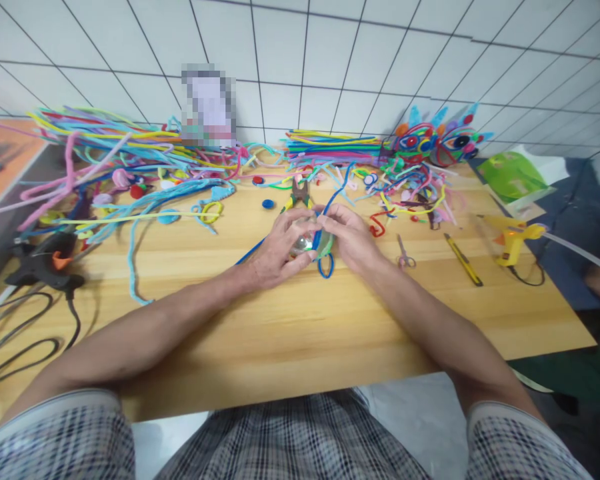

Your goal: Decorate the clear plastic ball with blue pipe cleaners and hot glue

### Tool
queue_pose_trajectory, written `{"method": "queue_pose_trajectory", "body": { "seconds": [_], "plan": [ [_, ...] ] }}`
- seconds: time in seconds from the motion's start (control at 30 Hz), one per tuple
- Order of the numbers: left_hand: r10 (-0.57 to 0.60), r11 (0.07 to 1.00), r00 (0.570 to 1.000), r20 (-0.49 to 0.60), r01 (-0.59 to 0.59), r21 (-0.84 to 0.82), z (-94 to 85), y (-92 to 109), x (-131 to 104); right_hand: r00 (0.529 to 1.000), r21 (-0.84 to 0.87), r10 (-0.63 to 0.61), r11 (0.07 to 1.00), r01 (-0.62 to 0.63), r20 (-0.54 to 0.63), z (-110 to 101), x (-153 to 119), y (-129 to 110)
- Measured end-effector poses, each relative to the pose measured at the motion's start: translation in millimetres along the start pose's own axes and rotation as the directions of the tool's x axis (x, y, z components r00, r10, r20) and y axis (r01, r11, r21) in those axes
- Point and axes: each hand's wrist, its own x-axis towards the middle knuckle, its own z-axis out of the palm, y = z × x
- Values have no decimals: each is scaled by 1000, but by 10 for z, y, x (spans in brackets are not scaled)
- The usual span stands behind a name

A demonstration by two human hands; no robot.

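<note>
Gripping a clear, shiny piece (303,245) above the middle of the table (280,347), the left hand (279,253) curls around its left side, thumb and fingers closed on it. The right hand (351,235) pinches a blue fuzzy stem (337,191) at the other side, the two sets of fingertips nearly meeting (which finger presses where is too blurred to tell). Such a smooth surface could slip or spin if the left hold slackened, and a bendy stem may spring away if the right pinch let go too soon. The blue loop (325,268) at the near side of the hands could catch on a finger and tug things askew. The pliers (300,191) lie just beyond the knuckles, so a forward slip might bump them; the knife (463,259) and glue gun (515,240), well apart to the right, pose less risk.
</note>
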Motion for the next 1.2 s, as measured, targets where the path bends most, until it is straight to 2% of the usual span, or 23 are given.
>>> {"method": "queue_pose_trajectory", "body": {
  "seconds": [0.23, 0.37, 0.5, 0.7, 0.97, 1.07, 1.2],
  "plan": [
    [-49, 998, 999, -22, 48, -28, -10, -23, 12, 1000, -25, -12, 1000, 12, -4, -8, 6, 0],
    [-89, 996, 996, 14, 89, -9, -10, -92, 2, 999, -43, -39, 998, 40, 10, -28, 12, -7],
    [-152, 985, 987, 47, 155, -73, -35, -92, 23, 998, -81, -60, 995, 60, 2, -33, 13, -6],
    [-344, 908, 935, 87, 355, -225, -91, 0, 89, 998, -90, -61, 994, 64, 30, -12, -7, -15],
    [-477, 765, 859, 187, 511, -392, -127, 81, 175, 998, -79, -57, 995, 59, 35, 17, -27, -13],
    [-465, 795, 872, 152, 487, -361, -112, 81, 184, 998, -78, -58, 995, 60, 31, 20, -36, -26],
    [-356, 882, 933, 58, 356, -308, -60, 36, 156, 997, -98, -64, 993, 68, 42, -1, -27, -72]
  ]
}}
